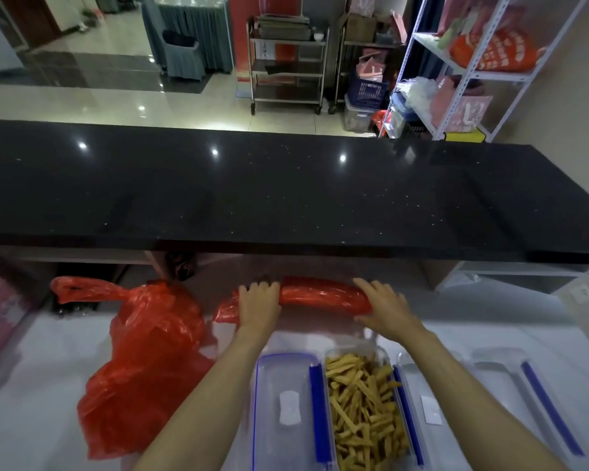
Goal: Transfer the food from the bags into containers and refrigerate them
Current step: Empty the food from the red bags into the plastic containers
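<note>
A rolled-up red plastic bag (320, 294) lies across the white worktop just below the black counter. My left hand (257, 302) lies over its left part with fingers curled onto the roll. My right hand (383, 305) rests on its right end with fingers fairly straight. In front of my arms stands a clear container (364, 409) filled with yellow-brown food strips. Its clear lid with blue clips (284, 409) lies flat to its left. A second, full red bag (143, 362) sits at the left with its handle sticking out.
A raised black counter (286, 192) runs across the view above the white worktop (41, 385). Another clear container and lid with blue clips (510, 396) lie at the right. Beyond the counter are steel trolleys and a white shelf rack with bags.
</note>
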